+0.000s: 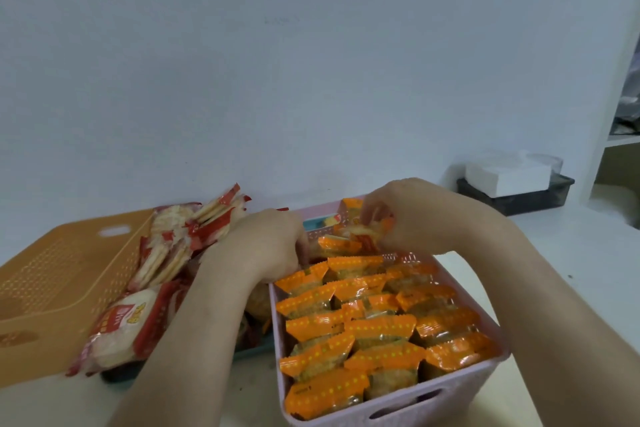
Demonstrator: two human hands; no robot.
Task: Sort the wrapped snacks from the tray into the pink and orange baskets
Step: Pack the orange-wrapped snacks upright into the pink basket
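Observation:
The pink basket [450, 399] stands at the front right, packed with several orange-wrapped snacks [346, 354]. The orange basket [52, 274] stands at the left; red-and-white cracker packs [166, 253] lean over its right side. Between them lies the teal tray [249, 352], mostly hidden under my arms and the packs. My left hand [266, 246] reaches down behind the pink basket, fingers curled among the snacks; what it grips is hidden. My right hand [415, 215] is at the pink basket's far end, fingers closed on an orange-wrapped snack [360, 239].
A black tray holding a white box [509, 180] sits at the back right by the wall. A white shelf unit [620, 135] stands at the far right. The white tabletop [571, 270] stretches right of the pink basket.

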